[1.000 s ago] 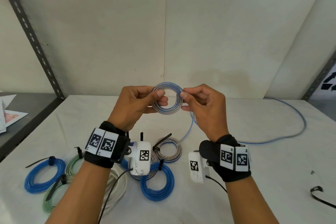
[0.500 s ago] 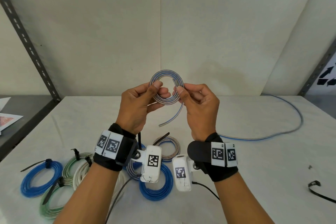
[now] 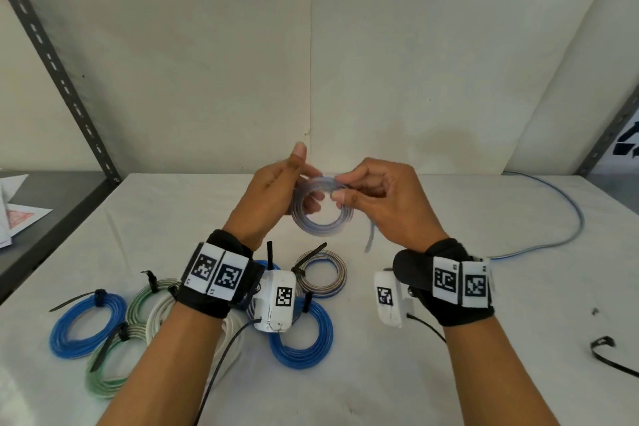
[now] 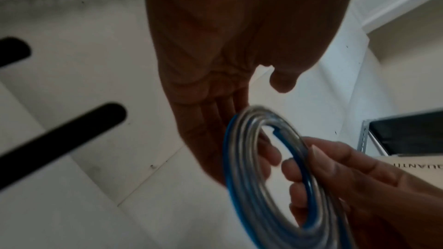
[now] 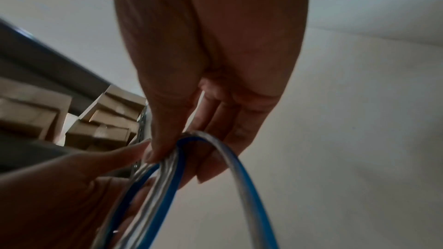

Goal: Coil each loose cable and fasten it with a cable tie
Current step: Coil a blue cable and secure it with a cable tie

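The grip is shared between both hands, up in the air over the middle of the tabletop (image 3: 449,373). The right hand (image 3: 383,207) is pinching the top of the coil (image 3: 321,218) between thumb and curled fingers, squeezing the turns of the clear-and-blue cable together. The left hand (image 3: 273,197) is lying against the coil's left side with fingers mostly straight and the thumb sticking up, so it is steadying the ring and not clamping it. Held this way, the loops are probably being kept from springing apart while the last stretch is tucked in. A short tail (image 3: 370,235) is hanging below the right hand, so the winding looks close to finished and the fastening not yet started.

Compared with half a second ago, the coil is sitting lower and tipped flatter, the left thumb has lifted off it, and the hanging end is shorter.

A loose cable tie (image 3: 608,353) is waiting at the right edge, well away from the hands. Finished bundles are lying near the left wrist, among them a blue bundle (image 3: 86,328) and a grey bundle (image 3: 321,273), each already tied. Another loose cable (image 3: 567,218) is trailing along the far right.
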{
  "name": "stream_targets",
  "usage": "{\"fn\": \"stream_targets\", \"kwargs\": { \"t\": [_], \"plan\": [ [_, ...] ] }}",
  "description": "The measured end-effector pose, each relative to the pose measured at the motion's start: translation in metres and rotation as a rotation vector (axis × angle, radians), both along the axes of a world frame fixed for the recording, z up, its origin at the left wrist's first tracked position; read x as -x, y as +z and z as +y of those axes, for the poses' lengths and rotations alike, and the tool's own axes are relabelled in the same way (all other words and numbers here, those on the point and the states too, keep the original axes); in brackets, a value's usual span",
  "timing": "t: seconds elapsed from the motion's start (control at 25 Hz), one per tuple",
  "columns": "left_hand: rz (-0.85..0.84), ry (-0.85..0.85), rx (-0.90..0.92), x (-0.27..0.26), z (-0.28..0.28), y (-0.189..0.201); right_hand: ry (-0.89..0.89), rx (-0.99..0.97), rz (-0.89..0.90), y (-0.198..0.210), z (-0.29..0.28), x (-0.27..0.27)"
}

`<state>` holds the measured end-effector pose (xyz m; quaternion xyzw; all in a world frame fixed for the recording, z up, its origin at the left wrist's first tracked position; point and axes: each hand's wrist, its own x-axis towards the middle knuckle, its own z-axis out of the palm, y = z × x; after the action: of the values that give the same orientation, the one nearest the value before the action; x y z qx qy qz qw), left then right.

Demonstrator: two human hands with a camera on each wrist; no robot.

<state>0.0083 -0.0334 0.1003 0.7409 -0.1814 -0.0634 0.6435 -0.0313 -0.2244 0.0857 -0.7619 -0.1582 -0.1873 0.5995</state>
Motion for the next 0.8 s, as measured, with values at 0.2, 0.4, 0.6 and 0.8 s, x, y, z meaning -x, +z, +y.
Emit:
{"fn": "stream_targets", "kwargs": {
  "t": [0.2,0.4,0.6,0.8],
  "plan": [
    [0.097,-0.066,-0.331,0.003,-0.010,-0.006,0.024,0.243,0.046,-0.003,0.002,0.002],
    [0.109,-0.051,-0.197,0.001,-0.013,-0.008,0.014,0.227,0.022,-0.001,0.004,0.002],
    [0.059,0.031,-0.095,0.004,-0.013,-0.002,0.032,0.159,-0.005,0.002,0.006,0.002],
    [0.177,0.079,0.239,-0.005,-0.010,0.000,-0.027,-0.142,0.045,-0.002,0.011,-0.002]
  ]
}}
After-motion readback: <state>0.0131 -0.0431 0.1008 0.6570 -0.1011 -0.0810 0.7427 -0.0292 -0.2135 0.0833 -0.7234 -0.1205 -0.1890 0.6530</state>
